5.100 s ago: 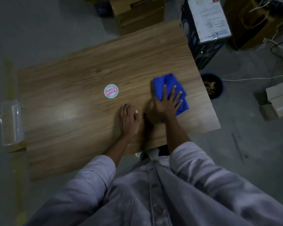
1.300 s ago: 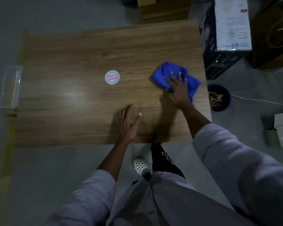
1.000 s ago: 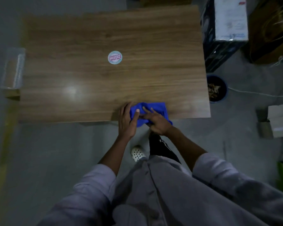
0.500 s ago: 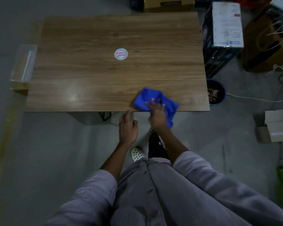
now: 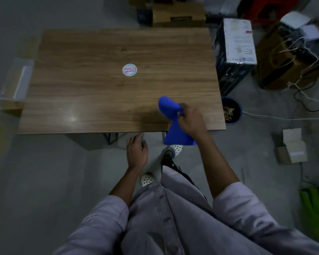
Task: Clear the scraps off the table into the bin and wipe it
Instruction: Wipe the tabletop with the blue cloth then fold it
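My right hand (image 5: 191, 122) grips the blue cloth (image 5: 175, 129) and holds it lifted above the near right corner of the wooden table (image 5: 99, 100); the cloth hangs down past the table's front edge. My left hand (image 5: 136, 153) is off the table, just in front of its near edge, fingers loosely curled and holding nothing. A round sticker (image 5: 129, 69) lies flat near the table's middle. The dark round bin (image 5: 231, 111) with brown scraps inside stands on the floor by the table's right edge.
A dark box with a white label (image 5: 234, 52) stands right of the table. Cardboard boxes (image 5: 179, 14) sit behind it, wires and a box (image 5: 287, 63) at far right, a small open carton (image 5: 291, 146) on the floor, a clear container (image 5: 17, 80) at the left.
My right hand has lifted the cloth off the table's front edge and now grips it in the air. I have stepped back; my left hand stays just off the table.
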`<control>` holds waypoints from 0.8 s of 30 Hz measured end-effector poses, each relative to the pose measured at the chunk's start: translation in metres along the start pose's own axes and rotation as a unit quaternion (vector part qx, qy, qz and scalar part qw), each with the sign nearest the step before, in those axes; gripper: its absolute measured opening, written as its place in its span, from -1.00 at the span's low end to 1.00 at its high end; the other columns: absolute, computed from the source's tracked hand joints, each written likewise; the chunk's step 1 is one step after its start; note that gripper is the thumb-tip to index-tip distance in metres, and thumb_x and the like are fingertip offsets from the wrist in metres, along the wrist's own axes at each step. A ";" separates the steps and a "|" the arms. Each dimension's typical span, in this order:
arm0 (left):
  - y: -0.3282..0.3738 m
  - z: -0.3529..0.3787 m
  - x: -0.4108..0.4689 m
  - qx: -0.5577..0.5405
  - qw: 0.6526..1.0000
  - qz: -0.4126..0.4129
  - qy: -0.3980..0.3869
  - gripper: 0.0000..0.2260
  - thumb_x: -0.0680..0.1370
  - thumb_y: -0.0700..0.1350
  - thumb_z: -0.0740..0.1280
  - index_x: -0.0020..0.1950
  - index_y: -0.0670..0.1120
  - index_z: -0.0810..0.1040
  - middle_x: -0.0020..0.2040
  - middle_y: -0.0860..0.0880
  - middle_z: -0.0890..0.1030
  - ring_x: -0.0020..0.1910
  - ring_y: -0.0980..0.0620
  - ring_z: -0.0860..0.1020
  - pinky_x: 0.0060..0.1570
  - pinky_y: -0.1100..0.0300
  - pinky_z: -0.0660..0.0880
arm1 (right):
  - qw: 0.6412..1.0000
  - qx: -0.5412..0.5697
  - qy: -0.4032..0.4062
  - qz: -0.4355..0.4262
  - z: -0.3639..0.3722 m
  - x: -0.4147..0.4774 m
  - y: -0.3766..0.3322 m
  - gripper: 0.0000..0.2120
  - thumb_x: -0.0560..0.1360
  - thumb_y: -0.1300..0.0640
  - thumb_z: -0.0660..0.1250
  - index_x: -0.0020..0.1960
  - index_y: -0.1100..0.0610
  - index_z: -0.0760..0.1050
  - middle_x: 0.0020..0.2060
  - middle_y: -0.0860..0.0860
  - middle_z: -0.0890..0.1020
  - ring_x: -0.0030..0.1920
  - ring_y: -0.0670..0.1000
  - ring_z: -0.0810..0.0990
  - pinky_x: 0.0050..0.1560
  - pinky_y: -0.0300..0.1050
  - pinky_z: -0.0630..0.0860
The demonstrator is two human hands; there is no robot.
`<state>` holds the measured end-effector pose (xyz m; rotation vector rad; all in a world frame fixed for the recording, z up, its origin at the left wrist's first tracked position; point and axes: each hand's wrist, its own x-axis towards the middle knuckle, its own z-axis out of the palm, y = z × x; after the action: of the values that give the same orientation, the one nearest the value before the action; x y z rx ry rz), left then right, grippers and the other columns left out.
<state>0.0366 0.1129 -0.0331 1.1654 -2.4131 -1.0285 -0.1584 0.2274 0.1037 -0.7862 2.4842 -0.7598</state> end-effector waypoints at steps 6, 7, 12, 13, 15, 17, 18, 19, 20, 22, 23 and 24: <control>0.027 0.000 0.028 -0.186 0.969 -0.154 -0.057 -0.70 0.63 -0.01 0.35 0.29 -0.12 0.61 0.14 -0.11 0.67 0.17 -0.16 0.61 0.03 0.09 0.51 | 0.986 0.148 0.075 0.016 -0.036 0.020 -0.024 -0.65 0.58 0.29 0.20 0.32 0.10 0.52 -0.12 0.02 0.59 -0.16 0.04 0.52 -0.23 -0.12 0.39; 0.040 -0.007 0.035 -0.274 0.934 -0.219 -0.071 -0.64 0.61 0.08 0.36 0.32 -0.11 0.59 0.17 -0.09 0.66 0.20 -0.13 0.61 0.02 0.09 0.53 | 0.962 0.266 0.043 0.044 -0.033 0.021 -0.026 -0.70 0.58 0.29 0.21 0.23 0.08 0.57 -0.08 0.02 0.65 -0.10 0.05 0.59 -0.11 -0.09 0.49; 0.093 -0.063 0.073 -0.661 0.658 -0.297 -0.204 -0.35 0.55 0.35 0.26 0.37 -0.15 0.54 0.33 -0.16 0.59 0.36 -0.20 0.53 0.29 -0.19 0.48 | 0.768 0.599 -0.143 0.175 -0.024 0.012 -0.029 -0.74 0.61 0.18 0.29 0.28 0.14 0.56 0.18 0.08 0.69 0.15 0.09 0.67 0.14 0.01 0.63; 0.100 -0.072 0.079 -0.664 0.659 -0.285 -0.209 -0.38 0.55 0.32 0.29 0.37 -0.16 0.53 0.32 -0.17 0.59 0.37 -0.21 0.52 0.33 -0.18 0.46 | 0.752 0.611 -0.169 0.182 -0.024 0.009 -0.027 -0.74 0.61 0.16 0.29 0.28 0.15 0.56 0.16 0.07 0.69 0.15 0.08 0.67 0.09 -0.03 0.63; 0.111 -0.082 0.091 -0.606 0.720 -0.269 -0.204 -0.51 0.56 0.18 0.38 0.32 -0.15 0.58 0.24 -0.14 0.64 0.30 -0.17 0.57 0.31 -0.13 0.48 | 0.738 0.621 -0.183 0.190 -0.023 0.007 -0.019 -0.72 0.61 0.10 0.28 0.27 0.17 0.56 0.16 0.08 0.69 0.18 0.09 0.65 0.06 -0.06 0.61; 0.120 -0.085 0.100 -0.543 0.778 -0.252 -0.190 -0.63 0.55 0.00 0.45 0.28 -0.17 0.62 0.19 -0.09 0.69 0.22 -0.10 0.62 0.26 -0.05 0.54 | 0.738 0.622 -0.178 0.191 -0.023 0.006 -0.008 -0.64 0.61 -0.02 0.27 0.30 0.17 0.53 0.26 0.11 0.64 0.27 0.14 0.61 0.16 0.00 0.57; 0.123 -0.085 0.104 -0.506 0.809 -0.237 -0.184 -0.64 0.52 -0.04 0.49 0.26 -0.17 0.63 0.16 -0.07 0.70 0.18 -0.07 0.64 0.19 0.00 0.55 | 0.736 0.626 -0.177 0.187 -0.023 0.007 -0.003 -0.60 0.62 -0.08 0.25 0.32 0.16 0.51 0.32 0.11 0.61 0.32 0.16 0.58 0.25 0.05 0.54; 0.125 -0.086 0.107 -0.471 0.834 -0.220 -0.183 -0.65 0.50 -0.05 0.50 0.23 -0.16 0.65 0.13 -0.06 0.71 0.14 -0.04 0.65 0.11 0.07 0.55 | 0.735 0.628 -0.180 0.183 -0.024 0.008 0.000 -0.55 0.63 -0.13 0.23 0.34 0.16 0.50 0.36 0.11 0.58 0.36 0.16 0.55 0.33 0.11 0.50; 0.127 -0.085 0.108 -0.449 0.849 -0.207 -0.186 -0.67 0.49 -0.06 0.51 0.21 -0.16 0.65 0.11 -0.05 0.72 0.10 0.00 0.66 0.03 0.15 0.54 | 0.745 0.617 -0.178 0.180 -0.024 0.009 0.005 -0.51 0.63 -0.18 0.22 0.36 0.16 0.49 0.37 0.09 0.57 0.37 0.15 0.54 0.36 0.18 0.47; 0.131 -0.084 0.110 -0.428 0.860 -0.192 -0.203 -0.70 0.51 -0.10 0.49 0.21 -0.19 0.64 0.09 -0.06 0.73 0.03 0.05 0.68 -0.11 0.26 0.55 | 0.792 0.564 -0.171 0.160 -0.026 0.010 0.008 -0.53 0.61 -0.21 0.26 0.39 0.04 0.52 0.36 0.02 0.58 0.36 0.13 0.55 0.32 0.25 0.48; 0.134 -0.082 0.110 -0.428 0.858 -0.191 -0.211 -0.70 0.52 -0.12 0.48 0.21 -0.21 0.64 0.09 -0.08 0.73 0.03 0.04 0.69 -0.13 0.27 0.56 | 0.812 0.538 -0.169 0.149 -0.027 0.010 0.008 -0.57 0.60 -0.18 0.31 0.39 -0.02 0.53 0.33 -0.03 0.60 0.34 0.11 0.57 0.30 0.25 0.51; 0.137 -0.080 0.111 -0.431 0.855 -0.192 -0.216 -0.71 0.53 -0.13 0.47 0.21 -0.22 0.64 0.09 -0.10 0.72 0.05 0.00 0.69 -0.10 0.24 0.58 | 0.824 0.522 -0.166 0.146 -0.026 0.012 0.007 -0.59 0.57 -0.13 0.38 0.38 -0.04 0.54 0.31 -0.06 0.62 0.32 0.09 0.58 0.27 0.23 0.54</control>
<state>-0.0723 0.0475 0.1131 1.1286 -1.5661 -2.3737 -0.1837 0.2346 0.1168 -0.0898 1.4452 -1.4792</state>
